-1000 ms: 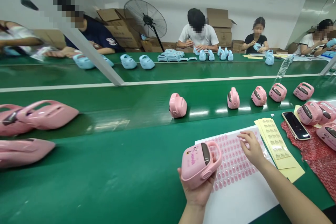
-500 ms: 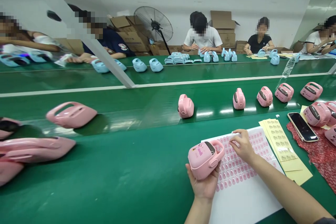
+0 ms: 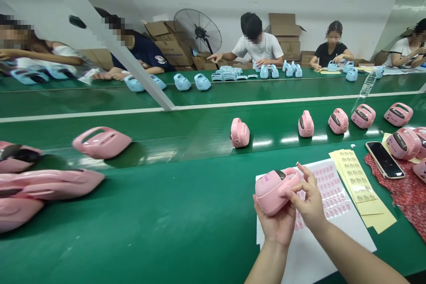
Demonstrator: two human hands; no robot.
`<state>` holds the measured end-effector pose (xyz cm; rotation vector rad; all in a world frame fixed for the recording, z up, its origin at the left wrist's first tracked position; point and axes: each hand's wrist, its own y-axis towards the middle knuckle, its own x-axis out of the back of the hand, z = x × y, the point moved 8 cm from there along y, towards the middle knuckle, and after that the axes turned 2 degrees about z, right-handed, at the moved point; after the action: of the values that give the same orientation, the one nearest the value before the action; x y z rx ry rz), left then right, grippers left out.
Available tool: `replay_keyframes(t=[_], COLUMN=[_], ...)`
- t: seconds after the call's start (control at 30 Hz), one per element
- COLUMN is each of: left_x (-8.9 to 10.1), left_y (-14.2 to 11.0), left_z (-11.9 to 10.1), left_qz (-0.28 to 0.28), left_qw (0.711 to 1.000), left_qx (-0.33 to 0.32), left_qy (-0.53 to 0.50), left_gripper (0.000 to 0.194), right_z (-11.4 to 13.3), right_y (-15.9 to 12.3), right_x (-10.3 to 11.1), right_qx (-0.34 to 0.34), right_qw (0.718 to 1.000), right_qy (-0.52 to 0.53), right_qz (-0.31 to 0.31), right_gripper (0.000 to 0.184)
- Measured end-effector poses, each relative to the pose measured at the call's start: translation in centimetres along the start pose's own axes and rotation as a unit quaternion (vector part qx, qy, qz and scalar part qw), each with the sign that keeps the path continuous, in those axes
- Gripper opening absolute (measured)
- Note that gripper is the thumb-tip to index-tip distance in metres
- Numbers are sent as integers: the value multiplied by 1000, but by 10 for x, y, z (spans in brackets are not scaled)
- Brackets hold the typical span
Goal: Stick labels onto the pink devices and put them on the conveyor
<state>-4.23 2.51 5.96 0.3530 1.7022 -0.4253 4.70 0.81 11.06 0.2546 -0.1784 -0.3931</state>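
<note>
My left hand [image 3: 278,224] cups a small pink plastic device [image 3: 271,193] from below, above the work surface. The device has a carrying handle, a dark window and printed decoration on its face. At the handle's round side joint, my right hand [image 3: 309,199] touches with the thumb, its index finger raised and other fingers bent. Whatever is between those fingertips is too small to make out. Under both hands lies a white sheet [image 3: 313,253] with rows of small pink oval stickers [image 3: 334,199], partly covered by my hands and the device.
Yellow sticker sheets [image 3: 357,186], a phone [image 3: 384,159] and red bubble wrap [image 3: 399,191] lie to the right. More pink devices [image 3: 239,133] stand along the green bench [image 3: 149,226]. Across it, several people sit by light-blue devices [image 3: 202,82]. A slanted white post [image 3: 133,62] rises at left.
My right hand has come from the sticker sheet to the device's handle joint. My left hand has turned the device and shifted it right. Across the bench, a person has stretched out an arm.
</note>
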Motion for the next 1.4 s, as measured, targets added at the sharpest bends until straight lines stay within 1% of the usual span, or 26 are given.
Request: replay_keyframes(t=[0.17,0.33,0.47,0.5,0.57,0.63,0.7,0.77,0.83,0.87,0.9,0.97,1.0,1.03,1.1,1.17,1.23,1.27,1.33,1.4], left_x=[3,3,2,2,3,3,4,3,1,0,-1,-2,-1,0,2,5,11,15,22,29], left_y=[-3,-3,-3,-3,-4,-6,-7,-7,-5,-5,-4,-5,-6,-6,-9,-12,-14,-15,-17,-18], left_z=[7,11,14,15,17,18,18,19,18,17,16,13,11,9,4,-1,-8,-12,-20,-27], left_qz=[-31,-42,-44,-49,-66,-84,-90,-72,-29,-4,19,43,45,42,29,13,-8,-19,-40,-55], left_qw=[999,999,999,999,997,995,994,994,997,997,998,998,998,998,999,1000,1000,1000,999,997], left_qx=[14,10,13,17,25,28,29,33,32,29,27,19,15,12,10,9,0,-7,-24,-45], left_qy=[8,10,6,1,-20,-44,-63,-72,-71,-67,-62,-52,-47,-39,-21,-7,1,3,13,40], left_gripper=[56,51,53,54,55,54,55,55,52,50,47,42,40,38,36,35,35,36,37,35], right_z=[8,6,7,9,17,28,38,44,45,43,40,28,20,11,-9,-29,-46,-52,-60,-65], right_y=[-6,-10,-12,-12,-13,-14,-15,-16,-15,-12,-9,2,9,17,33,47,54,55,55,55], right_x=[6,7,8,9,11,14,14,12,12,13,15,22,27,32,36,27,11,3,-8,-16], right_qx=[13,-3,6,21,72,138,196,230,233,224,211,175,155,138,116,116,125,127,123,112], right_qw=[998,997,996,996,990,974,951,932,924,925,929,938,939,939,931,920,908,904,903,913], right_qy=[-12,17,-3,-19,-70,-136,-204,-258,-286,-290,-289,-286,-290,-299,-332,-372,-399,-404,-401,-378], right_qz=[-56,-73,-85,-89,-104,-119,-121,-111,-101,-96,-92,-92,-97,-104,-96,-37,35,60,89,102], right_gripper=[16,18,18,18,18,18,18,18,14,11,14,31,37,37,29,24,24,24,24,20])
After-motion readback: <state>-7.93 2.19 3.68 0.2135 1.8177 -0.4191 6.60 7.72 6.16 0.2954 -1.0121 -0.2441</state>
